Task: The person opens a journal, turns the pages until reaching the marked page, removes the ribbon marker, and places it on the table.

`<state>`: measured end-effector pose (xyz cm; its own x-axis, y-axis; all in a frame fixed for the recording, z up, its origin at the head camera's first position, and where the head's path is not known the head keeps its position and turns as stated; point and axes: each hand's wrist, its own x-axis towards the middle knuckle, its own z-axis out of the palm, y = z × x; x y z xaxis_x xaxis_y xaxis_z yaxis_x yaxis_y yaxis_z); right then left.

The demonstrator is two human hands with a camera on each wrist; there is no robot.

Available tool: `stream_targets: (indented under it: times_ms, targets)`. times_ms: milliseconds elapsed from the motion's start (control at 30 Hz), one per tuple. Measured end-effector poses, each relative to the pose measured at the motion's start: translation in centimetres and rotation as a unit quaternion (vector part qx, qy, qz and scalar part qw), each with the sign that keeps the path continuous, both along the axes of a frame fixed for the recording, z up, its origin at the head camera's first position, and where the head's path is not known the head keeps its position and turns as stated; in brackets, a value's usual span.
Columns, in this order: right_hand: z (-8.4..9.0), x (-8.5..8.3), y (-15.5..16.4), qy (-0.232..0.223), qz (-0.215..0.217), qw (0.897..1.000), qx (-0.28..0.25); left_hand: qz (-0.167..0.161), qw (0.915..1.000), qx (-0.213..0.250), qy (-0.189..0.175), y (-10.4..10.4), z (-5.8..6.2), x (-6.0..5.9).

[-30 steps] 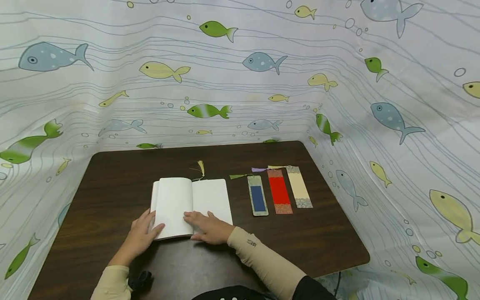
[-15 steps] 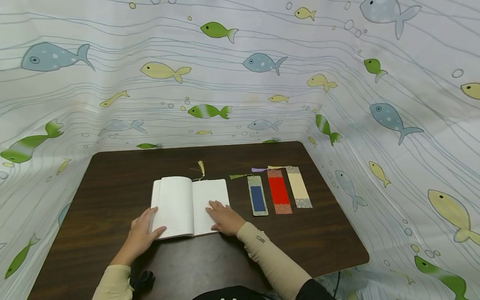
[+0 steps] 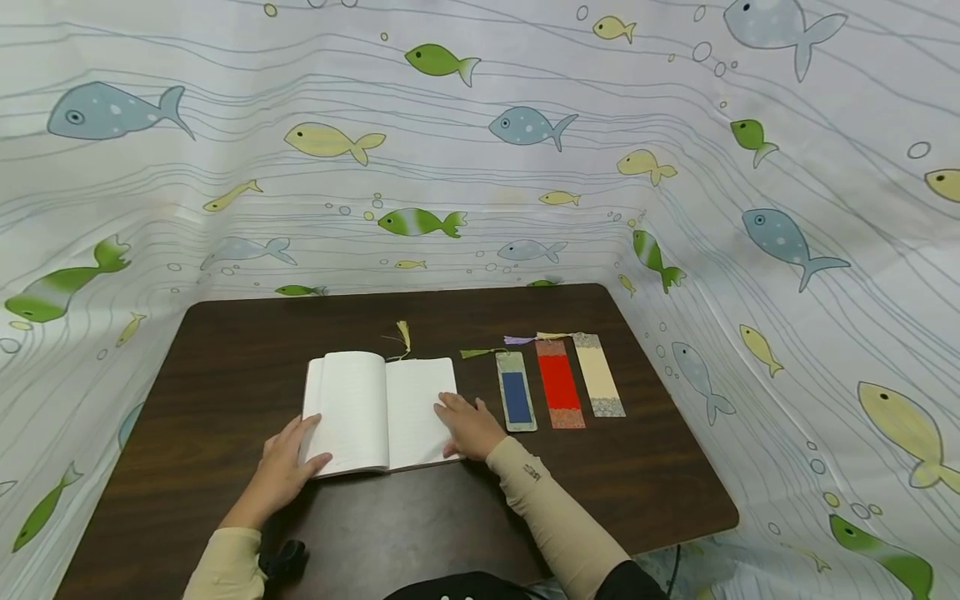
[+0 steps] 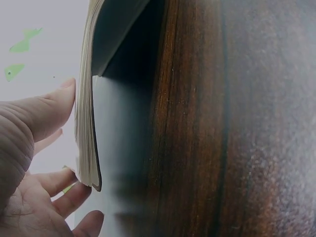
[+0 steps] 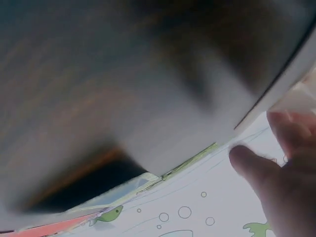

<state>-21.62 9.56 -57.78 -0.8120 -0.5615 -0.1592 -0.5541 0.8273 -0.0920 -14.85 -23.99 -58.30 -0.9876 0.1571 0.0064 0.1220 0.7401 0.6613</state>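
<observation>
An open notebook (image 3: 352, 400) with blank-looking white pages lies on the dark wooden table, its left half bowing up toward the fold. My left hand (image 3: 283, 467) holds its left side, thumb over the page and fingers at the outer edge. In the left wrist view, the thumb (image 4: 54, 106) lies beside the page stack (image 4: 86, 113), fingertips at its lower corner. Fingers loosely extended, my right hand (image 3: 474, 427) rests at the right page's edge. A yellow tassel (image 3: 405, 335) sticks out past the notebook's top.
Right of the notebook lie three tasselled bookmarks: a blue one (image 3: 516, 396) with a pale border, a red one (image 3: 557, 379) and a cream one (image 3: 597, 371). A fish-patterned sheet (image 3: 435, 183) rises behind the table (image 3: 637, 475) and along its sides.
My right hand has slid rightward from the notebook's fold across the right page to its outer edge. My left hand has stayed at the left side.
</observation>
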Motion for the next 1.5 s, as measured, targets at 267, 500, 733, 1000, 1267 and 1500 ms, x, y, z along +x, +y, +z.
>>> stream_targets:
  times_ms: [267,500,733,1000,1267,1500]
  targets:
    - [-0.6,0.2,-0.6,0.108,-0.046,0.989,-0.095,-0.001,1.0,-0.003,-0.009,0.0,-0.1,-0.2]
    - [-0.1,0.5,-2.1,-0.117,-0.039,0.929,-0.349,-0.003,0.9999,0.001,-0.017,-0.1,0.2,0.0]
    - [0.9,2.1,-4.8,-0.214,0.044,0.91,-0.352,-0.004,0.9995,0.013,-0.03,-0.2,0.4,0.1]
    - [0.4,3.1,-6.7,-0.103,0.133,0.969,-0.179,-0.004,0.9962,0.082,0.03,-0.1,0.5,0.3]
    - [0.5,3.2,-6.7,-0.114,0.16,0.969,-0.151,0.016,0.9995,-0.012,-0.026,0.2,0.3,-0.1]
    - [0.2,1.7,-4.9,-0.093,0.124,0.978,-0.136,0.012,0.9999,-0.007,0.008,0.5,0.1,-0.5]
